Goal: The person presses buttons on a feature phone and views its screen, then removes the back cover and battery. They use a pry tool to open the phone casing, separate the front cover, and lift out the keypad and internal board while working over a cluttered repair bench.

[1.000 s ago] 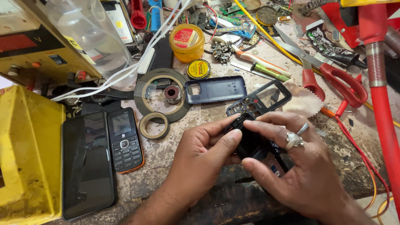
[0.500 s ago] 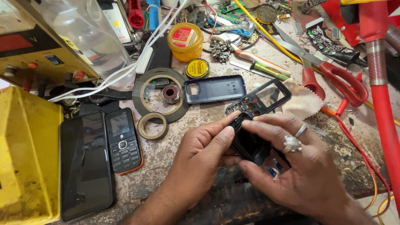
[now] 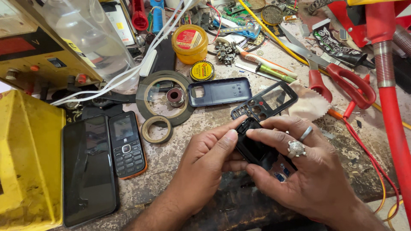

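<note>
Both my hands grip a small black phone body (image 3: 254, 147) over the worn bench. My left hand (image 3: 205, 164) pinches its left side with the thumb on the top edge. My right hand (image 3: 299, 171), with two rings, wraps its right side, the forefinger laid across the top. Just beyond lies a black front frame (image 3: 265, 101) with keypad holes, and a dark blue back cover (image 3: 220, 91) lies left of that.
A keypad phone (image 3: 126, 144) and a black smartphone (image 3: 87, 169) lie at left beside a yellow box (image 3: 25, 158). Tape rolls (image 3: 157, 129), a yellow tin (image 3: 189, 42), red scissors (image 3: 342, 79), a red pipe (image 3: 391, 107), wires and a clear bottle (image 3: 87, 38) crowd the bench.
My hands have turned the black phone body slightly and shifted their grip; the right forefinger now lies across its top. Nothing else on the bench has moved.
</note>
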A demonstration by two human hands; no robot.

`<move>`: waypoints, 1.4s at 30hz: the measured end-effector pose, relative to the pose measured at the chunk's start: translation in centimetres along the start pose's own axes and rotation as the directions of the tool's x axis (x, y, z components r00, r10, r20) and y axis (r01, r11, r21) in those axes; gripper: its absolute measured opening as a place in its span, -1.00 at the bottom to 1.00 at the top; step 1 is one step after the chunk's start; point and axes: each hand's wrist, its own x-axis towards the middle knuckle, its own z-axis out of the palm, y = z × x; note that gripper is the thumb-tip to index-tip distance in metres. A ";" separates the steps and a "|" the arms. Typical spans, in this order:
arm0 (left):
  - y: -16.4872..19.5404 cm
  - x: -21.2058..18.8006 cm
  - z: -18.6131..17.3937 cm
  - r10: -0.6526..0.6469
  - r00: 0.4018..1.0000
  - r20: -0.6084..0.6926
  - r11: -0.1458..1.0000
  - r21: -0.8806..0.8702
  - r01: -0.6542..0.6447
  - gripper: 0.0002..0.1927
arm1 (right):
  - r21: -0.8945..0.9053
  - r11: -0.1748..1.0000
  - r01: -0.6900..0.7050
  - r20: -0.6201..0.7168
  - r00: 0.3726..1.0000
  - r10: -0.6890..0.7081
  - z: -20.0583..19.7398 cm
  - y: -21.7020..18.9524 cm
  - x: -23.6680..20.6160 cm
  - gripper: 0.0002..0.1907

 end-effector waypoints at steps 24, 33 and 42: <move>-0.1 0.1 0.1 0.001 1.000 -0.026 1.000 -0.014 -0.002 -0.48 | 0.013 1.000 0.010 0.074 0.997 -0.010 0.1 0.0 0.0 -0.48; -0.2 -0.1 0.1 0.062 0.998 -0.018 0.990 0.131 -0.059 -0.49 | 0.025 0.998 0.054 0.039 0.998 -0.055 0.0 -0.1 0.2 -0.48; 0.4 -0.1 0.1 -0.020 1.000 0.016 0.998 0.057 0.019 -0.47 | 0.034 0.999 0.003 0.076 0.997 -0.005 0.0 0.3 -0.5 -0.47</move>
